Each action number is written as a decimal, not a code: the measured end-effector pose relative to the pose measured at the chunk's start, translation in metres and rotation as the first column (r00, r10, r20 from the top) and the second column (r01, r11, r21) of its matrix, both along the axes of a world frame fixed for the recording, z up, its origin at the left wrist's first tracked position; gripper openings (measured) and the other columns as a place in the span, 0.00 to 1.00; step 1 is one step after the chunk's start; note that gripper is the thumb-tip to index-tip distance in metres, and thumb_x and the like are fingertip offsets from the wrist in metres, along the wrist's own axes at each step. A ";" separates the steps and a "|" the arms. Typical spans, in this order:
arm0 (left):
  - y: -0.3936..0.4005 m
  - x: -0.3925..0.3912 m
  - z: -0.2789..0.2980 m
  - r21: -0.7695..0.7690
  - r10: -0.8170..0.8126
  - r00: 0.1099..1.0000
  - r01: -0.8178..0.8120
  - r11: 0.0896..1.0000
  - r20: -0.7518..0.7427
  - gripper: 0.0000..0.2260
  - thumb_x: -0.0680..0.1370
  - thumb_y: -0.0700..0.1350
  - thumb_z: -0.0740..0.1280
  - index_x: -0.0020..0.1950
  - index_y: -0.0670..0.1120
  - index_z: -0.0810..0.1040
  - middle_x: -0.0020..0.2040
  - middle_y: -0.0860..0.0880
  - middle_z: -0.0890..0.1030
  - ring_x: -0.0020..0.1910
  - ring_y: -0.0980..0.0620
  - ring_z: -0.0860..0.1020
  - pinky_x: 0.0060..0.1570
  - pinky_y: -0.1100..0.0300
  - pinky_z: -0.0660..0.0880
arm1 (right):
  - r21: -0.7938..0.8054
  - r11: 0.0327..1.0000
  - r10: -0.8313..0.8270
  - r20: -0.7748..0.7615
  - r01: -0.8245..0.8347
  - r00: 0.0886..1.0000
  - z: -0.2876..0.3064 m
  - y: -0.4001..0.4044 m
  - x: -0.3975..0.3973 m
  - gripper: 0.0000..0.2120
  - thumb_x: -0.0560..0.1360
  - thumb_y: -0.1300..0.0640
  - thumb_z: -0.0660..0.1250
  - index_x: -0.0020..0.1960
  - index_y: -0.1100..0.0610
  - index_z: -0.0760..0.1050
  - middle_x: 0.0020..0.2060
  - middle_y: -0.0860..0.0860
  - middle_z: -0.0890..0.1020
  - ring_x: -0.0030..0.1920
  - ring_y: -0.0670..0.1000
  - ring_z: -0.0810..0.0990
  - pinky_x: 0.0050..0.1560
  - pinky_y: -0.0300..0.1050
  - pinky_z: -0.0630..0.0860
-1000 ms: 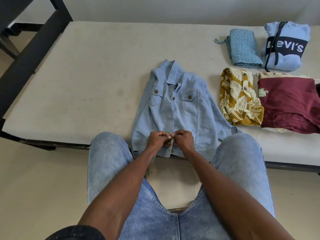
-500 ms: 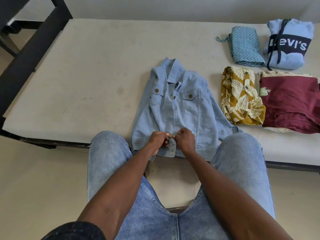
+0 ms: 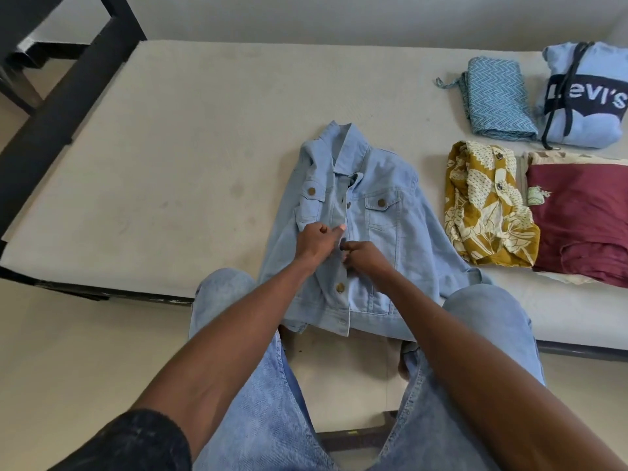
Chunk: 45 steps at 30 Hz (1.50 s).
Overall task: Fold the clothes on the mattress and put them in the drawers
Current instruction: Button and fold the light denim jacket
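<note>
Mattress point(image 3: 176, 171) with one denim jacket point(image 3: 380, 239) spread on it and four folded garments beyond the fingers to the right.
One jacket lies front up, long axis running from the hem at the near mattress edge to the collar on the far side. The maroon shirt point(image 3: 584, 219), Levi's hoodie point(image 3: 584, 96), mustard print shirt point(image 3: 486, 205) and blue zigzag cloth point(image 3: 496, 96) lie well right of both hands. Two hands meet at the placket mid-chest: left hand point(image 3: 314, 241) curled, thumb out, pinching the left front edge; right hand point(image 3: 365, 256) curled, pinching the fabric just beside it.
</note>
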<state>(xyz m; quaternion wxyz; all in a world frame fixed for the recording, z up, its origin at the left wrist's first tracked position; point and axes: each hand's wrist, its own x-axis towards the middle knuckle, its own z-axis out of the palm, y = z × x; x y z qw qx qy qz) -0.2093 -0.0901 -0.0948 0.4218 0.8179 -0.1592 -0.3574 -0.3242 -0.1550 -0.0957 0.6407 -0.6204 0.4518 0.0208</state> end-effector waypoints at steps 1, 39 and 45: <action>-0.003 0.001 -0.002 0.032 -0.006 0.999 0.005 0.999 0.032 0.17 0.72 0.52 0.73 0.33 0.47 0.69 0.30 0.50 0.74 0.30 0.52 0.73 0.33 0.57 0.73 | 0.062 0.997 0.034 0.030 -0.036 0.999 0.000 0.001 0.003 0.17 0.73 0.75 0.57 0.48 0.60 0.81 0.33 0.54 0.77 0.32 0.50 0.73 0.34 0.43 0.70; -0.013 -0.015 -0.022 -0.144 0.164 0.935 -0.218 0.965 -0.313 0.03 0.78 0.41 0.70 0.45 0.46 0.82 0.42 0.51 0.83 0.43 0.57 0.79 0.42 0.68 0.74 | -0.108 0.930 -0.342 0.092 0.350 0.935 -0.017 -0.016 0.008 0.11 0.72 0.71 0.60 0.38 0.61 0.77 0.25 0.57 0.78 0.24 0.52 0.74 0.24 0.41 0.70; -0.012 -0.017 -0.021 -0.142 0.161 0.933 -0.216 0.966 -0.322 0.06 0.77 0.41 0.71 0.51 0.40 0.84 0.46 0.46 0.85 0.44 0.53 0.81 0.43 0.65 0.76 | -0.082 0.922 -0.365 0.139 0.378 0.921 -0.016 -0.016 0.005 0.06 0.74 0.68 0.67 0.40 0.64 0.80 0.29 0.60 0.81 0.28 0.54 0.78 0.32 0.48 0.76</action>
